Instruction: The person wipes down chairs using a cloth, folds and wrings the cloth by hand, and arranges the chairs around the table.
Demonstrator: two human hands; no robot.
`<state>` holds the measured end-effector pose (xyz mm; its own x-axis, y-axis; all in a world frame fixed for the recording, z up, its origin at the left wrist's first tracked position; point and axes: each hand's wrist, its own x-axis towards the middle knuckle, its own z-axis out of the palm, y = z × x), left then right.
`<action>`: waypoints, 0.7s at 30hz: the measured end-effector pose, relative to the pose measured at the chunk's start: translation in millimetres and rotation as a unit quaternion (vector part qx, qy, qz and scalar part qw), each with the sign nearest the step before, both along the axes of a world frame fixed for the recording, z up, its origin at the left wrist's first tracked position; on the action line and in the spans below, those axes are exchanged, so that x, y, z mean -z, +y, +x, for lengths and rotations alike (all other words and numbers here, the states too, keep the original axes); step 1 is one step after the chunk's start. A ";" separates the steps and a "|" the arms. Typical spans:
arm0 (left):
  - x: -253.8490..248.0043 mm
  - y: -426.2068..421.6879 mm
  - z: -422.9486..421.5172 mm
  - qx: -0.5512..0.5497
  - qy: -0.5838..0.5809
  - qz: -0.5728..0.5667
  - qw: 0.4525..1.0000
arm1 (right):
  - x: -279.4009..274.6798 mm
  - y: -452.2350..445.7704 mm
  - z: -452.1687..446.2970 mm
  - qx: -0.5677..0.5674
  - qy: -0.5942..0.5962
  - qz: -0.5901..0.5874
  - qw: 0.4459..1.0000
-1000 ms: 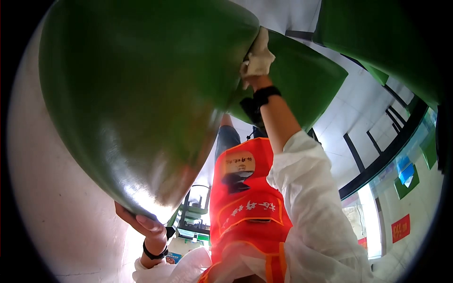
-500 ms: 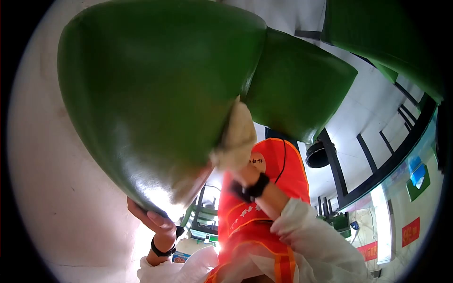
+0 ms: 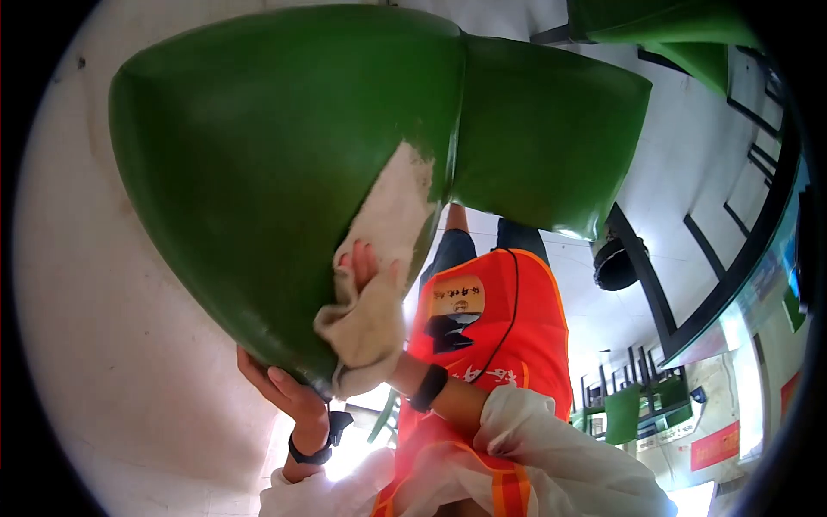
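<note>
A large green chair [image 3: 258, 164] with a smooth, leather-like cover fills the upper middle; its big rounded panel joins a smaller one on the right. My right hand [image 3: 369, 265] presses a beige cloth [image 3: 392, 198] against the big panel, close to the seam. Part of the cloth lies spread ahead of the fingertips, and a bunched fold covers most of the palm. At the panel's lower edge, my left hand [image 3: 297, 401] holds the rim with the thumb in sight; some fingers are partly hidden by the chair.
A pale wall [image 3: 95, 284] runs along the left. To the right stand a dark-framed table [image 3: 689, 327], a black bucket [image 3: 616, 265] and another green chair [image 3: 663, 21]. More green chairs [image 3: 624, 414] are farther off. I wear a red apron [image 3: 517, 319].
My right hand and the cloth have moved down and left along the panel, and the cloth now lies more spread out. My left hand keeps its hold on the rim.
</note>
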<state>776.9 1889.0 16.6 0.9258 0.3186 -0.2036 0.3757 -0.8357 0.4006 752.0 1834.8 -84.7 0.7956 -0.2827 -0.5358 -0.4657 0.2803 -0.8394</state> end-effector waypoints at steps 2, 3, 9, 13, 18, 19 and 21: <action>1.9 -2.1 0.8 0.011 -0.019 0.007 1.000 | 13.9 6.2 -5.8 0.203 0.038 0.342 0.917; 3.2 -1.3 -0.9 0.013 -0.017 0.013 1.000 | 30.1 11.5 -10.8 0.380 -0.070 0.575 0.721; 3.7 -1.2 -0.6 0.029 -0.009 -0.005 1.000 | 85.0 -3.1 -15.9 0.541 -0.128 0.720 0.416; 5.7 8.0 0.8 0.000 -0.009 -0.084 0.996 | 131.9 -15.9 -21.5 0.478 -0.267 0.775 0.314; 4.5 -0.4 3.1 0.016 -0.008 -0.108 0.994 | 248.9 -9.2 -61.6 0.516 -0.037 0.530 0.672; 4.5 -3.3 3.8 0.009 -0.009 -0.126 0.992 | 265.9 -9.7 -70.9 0.361 0.123 0.334 0.862; 6.9 -8.1 4.4 0.006 -0.005 -0.145 0.989 | 271.2 -10.8 -81.1 0.013 0.329 -0.015 0.944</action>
<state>781.3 1880.9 9.7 0.9317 0.2363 -0.2758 0.3607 -0.6897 0.6279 670.9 1824.0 -355.9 0.2861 -0.3207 -0.9029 -0.8823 0.2795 -0.3788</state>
